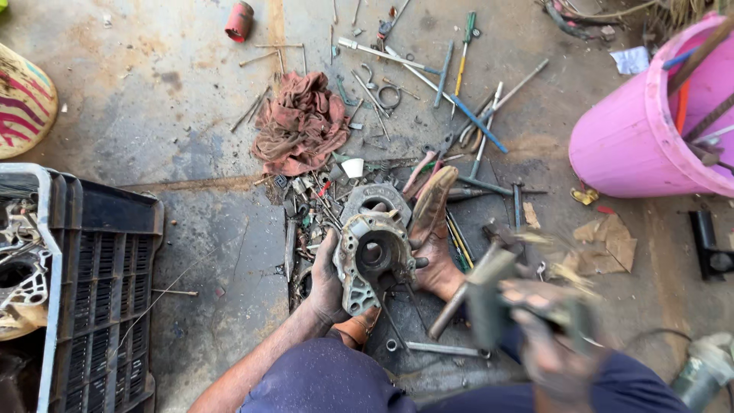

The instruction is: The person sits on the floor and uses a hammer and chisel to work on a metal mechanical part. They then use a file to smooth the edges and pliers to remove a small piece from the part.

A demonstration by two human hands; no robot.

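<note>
Left hand (327,279) grips a metal housing (372,256) upright on the floor (191,145); the blurred right hand (552,336) is closed around a hammer (478,294). Beyond the hands lie a red rag (300,122) and scattered tools (459,99); right, a pink bucket (631,141); left, a black crate (107,268).

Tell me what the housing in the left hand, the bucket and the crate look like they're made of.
The housing, steadied by the left hand, looks like cast metal, probably aluminium: dull grey, grimy, with a bored centre hole. The bucket seems plastic, going by its smooth, uniform pink wall. The crate also looks plastic: matte black moulded slats. The right hand is motion-blurred around a hammer.
</note>
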